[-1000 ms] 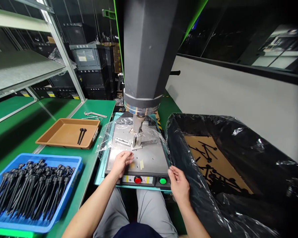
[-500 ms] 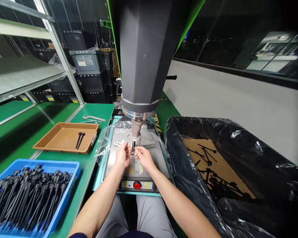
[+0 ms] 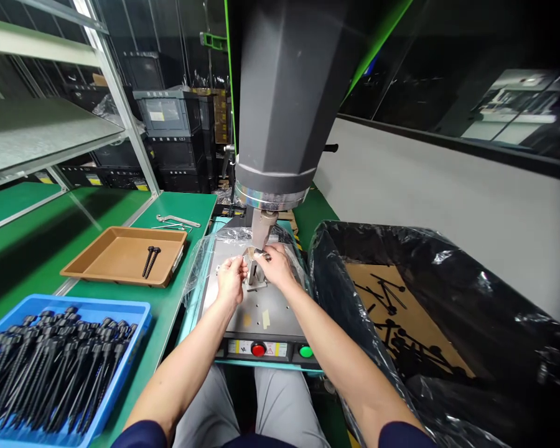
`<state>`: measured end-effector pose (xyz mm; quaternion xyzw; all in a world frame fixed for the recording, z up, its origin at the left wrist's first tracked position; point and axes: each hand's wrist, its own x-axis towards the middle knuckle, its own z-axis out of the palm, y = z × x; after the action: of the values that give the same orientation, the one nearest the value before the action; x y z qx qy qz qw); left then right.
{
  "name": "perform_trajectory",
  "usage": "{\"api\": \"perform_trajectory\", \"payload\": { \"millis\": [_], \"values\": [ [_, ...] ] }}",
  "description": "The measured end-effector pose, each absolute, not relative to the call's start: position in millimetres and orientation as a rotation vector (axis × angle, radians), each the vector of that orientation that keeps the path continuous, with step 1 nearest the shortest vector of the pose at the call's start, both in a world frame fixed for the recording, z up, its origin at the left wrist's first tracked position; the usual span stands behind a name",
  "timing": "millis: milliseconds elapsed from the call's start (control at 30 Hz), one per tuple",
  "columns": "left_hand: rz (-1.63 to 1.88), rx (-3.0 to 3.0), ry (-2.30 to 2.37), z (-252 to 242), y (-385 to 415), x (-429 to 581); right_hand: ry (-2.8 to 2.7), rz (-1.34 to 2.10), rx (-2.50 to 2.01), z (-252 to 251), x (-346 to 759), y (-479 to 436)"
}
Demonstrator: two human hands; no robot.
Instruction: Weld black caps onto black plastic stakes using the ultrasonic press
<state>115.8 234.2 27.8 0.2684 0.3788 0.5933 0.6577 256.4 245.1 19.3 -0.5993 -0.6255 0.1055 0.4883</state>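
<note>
Under the grey machine head, both hands meet at a small metal fixture on the machine's plate. My right hand has its fingers closed on a small black part at the top of the fixture, beside the metal tip. Just left of the fixture, my left hand is closed in a pinch; what it holds, if anything, is too small to make out. A red button and a green button sit on the machine's front edge.
Left, a blue bin holds several black threaded parts, and a brown tray holds two. Wrenches lie behind the tray. To the right stands a black-lined box with several black parts on cardboard. Clear plastic film edges the plate.
My right hand has moved up to the top of the fixture, where a black part now shows in its fingers. My left hand has risen slightly. The view has shifted, and the green button shows.
</note>
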Motion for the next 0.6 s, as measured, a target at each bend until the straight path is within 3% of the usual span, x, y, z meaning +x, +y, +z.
{"api": "perform_trajectory", "payload": {
  "millis": [333,600],
  "values": [
    [1.365,0.568,0.845,27.6,232.3,120.3,-1.487,0.343,-1.457,37.0,256.5,232.2],
    [1.278,0.561,0.93,7.8,214.1,106.0,-1.292,0.724,-1.282,18.5,249.5,146.5]
  ]
}}
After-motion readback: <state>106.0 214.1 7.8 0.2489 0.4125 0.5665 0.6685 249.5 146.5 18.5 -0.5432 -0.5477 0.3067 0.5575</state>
